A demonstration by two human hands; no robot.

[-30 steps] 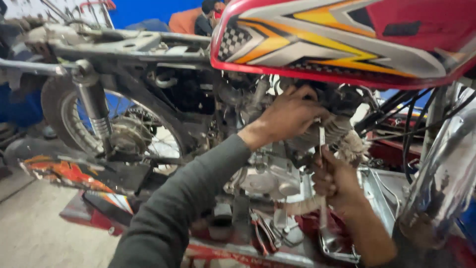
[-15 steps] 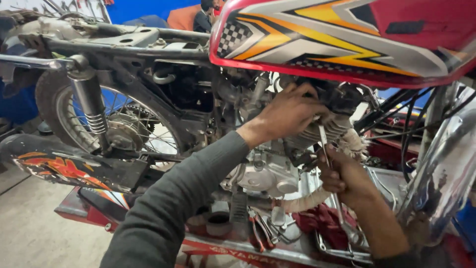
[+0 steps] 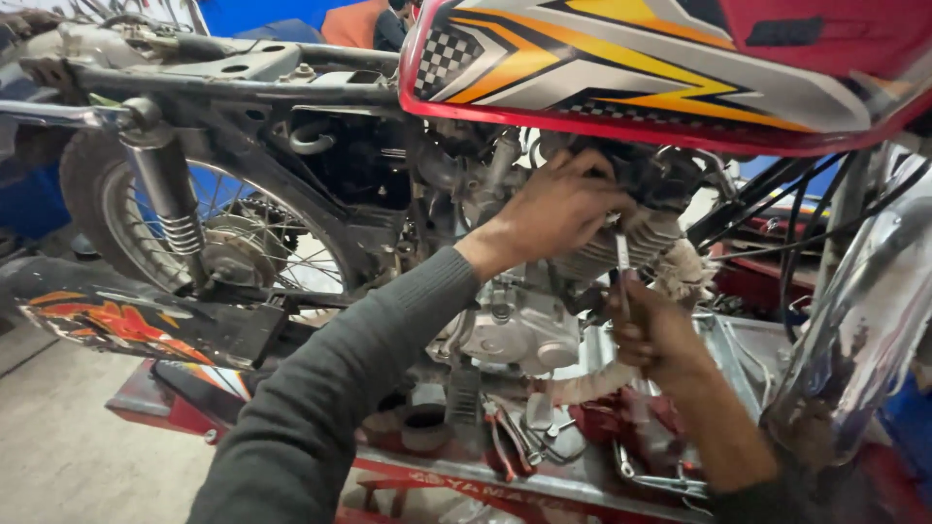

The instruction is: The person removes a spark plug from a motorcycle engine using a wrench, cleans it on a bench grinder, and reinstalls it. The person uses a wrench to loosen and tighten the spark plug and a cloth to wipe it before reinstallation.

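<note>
Right hand closed around wrench

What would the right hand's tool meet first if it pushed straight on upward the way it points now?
The right hand holds a slim metal tool pointing up. Straight on, it would probably meet the left hand fingers at the finned engine cylinder; depth there is unclear.

Red fuel tank, spoked rear wheel

The engine sat below the fuel tank, with the rear wheel to its left, the tool tray beneath it, the left hand above it and the right hand to its right.
</note>
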